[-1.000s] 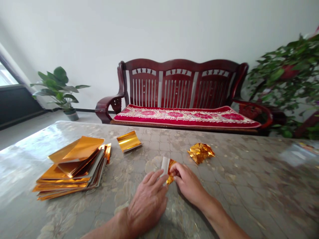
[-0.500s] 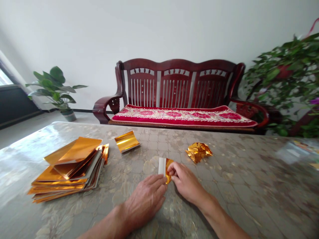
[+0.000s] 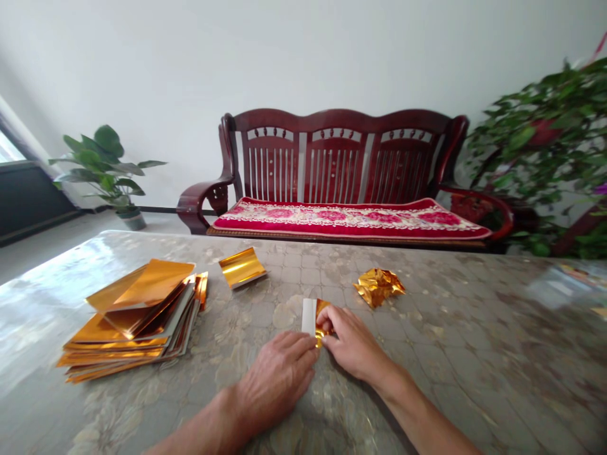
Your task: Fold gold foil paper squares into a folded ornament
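Note:
A small sheet of gold foil paper (image 3: pixel 309 316) with a pale backing lies on the table in front of me, partly folded so a white strip shows at left and gold at right. My left hand (image 3: pixel 281 373) rests palm down, fingers stretched out, with its fingertips on the sheet's lower edge; its thumb is hidden. With bent fingers, my right hand (image 3: pixel 348 338) pinches the gold right side of the sheet, covering part of it. To the left is a loose stack of gold foil sheets (image 3: pixel 137 316). Beyond my hands lie a curled gold sheet (image 3: pixel 243 268) and a crumpled gold foil piece (image 3: pixel 378 287).
The patterned table (image 3: pixel 450 360) spreads under everything. A clear plastic packet (image 3: pixel 564 287) lies at its right side. Behind it stands a dark red wooden bench (image 3: pixel 336 170) with a red floral cushion. Potted plants (image 3: pixel 107 167) flank the bench.
My right fingers have shifted slightly on the gold side of the sheet, and its shape beneath them has changed a little. The left hand stays almost in place.

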A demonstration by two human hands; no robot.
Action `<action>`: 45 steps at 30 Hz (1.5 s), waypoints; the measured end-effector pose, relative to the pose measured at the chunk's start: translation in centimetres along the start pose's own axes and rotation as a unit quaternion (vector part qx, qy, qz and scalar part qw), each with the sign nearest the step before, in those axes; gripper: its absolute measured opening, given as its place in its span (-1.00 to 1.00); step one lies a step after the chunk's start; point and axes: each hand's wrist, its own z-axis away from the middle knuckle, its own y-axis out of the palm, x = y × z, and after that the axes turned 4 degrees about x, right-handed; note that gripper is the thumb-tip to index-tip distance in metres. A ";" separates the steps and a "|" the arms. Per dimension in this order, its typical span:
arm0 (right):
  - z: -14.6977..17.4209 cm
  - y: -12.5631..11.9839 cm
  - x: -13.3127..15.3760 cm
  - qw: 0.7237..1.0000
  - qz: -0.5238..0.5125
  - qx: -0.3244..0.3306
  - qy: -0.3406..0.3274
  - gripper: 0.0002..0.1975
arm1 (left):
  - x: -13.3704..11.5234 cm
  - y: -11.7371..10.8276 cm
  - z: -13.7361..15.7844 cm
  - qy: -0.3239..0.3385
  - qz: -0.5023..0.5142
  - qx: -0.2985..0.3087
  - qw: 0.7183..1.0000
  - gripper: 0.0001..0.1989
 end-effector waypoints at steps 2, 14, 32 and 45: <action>0.0 -0.1 0.0 1.000 -0.003 0.005 -0.002 -0.73 | 0.0 -0.1 0.0 0.000 -0.004 0.004 1.000 -0.78; -0.3 0.1 -0.6 0.999 -0.043 -0.014 -0.006 -0.80 | 0.0 -0.2 0.0 -0.002 -0.008 0.003 1.000 -0.78; 2.1 -0.9 1.0 0.991 0.093 -0.039 -0.087 -0.71 | 0.3 -1.0 -1.6 -0.009 -0.036 -0.003 0.999 -0.86; 0.0 -0.5 -0.9 0.993 0.046 -0.091 0.060 -0.76 | -0.4 1.2 -1.5 0.002 -0.090 -0.014 0.996 -0.90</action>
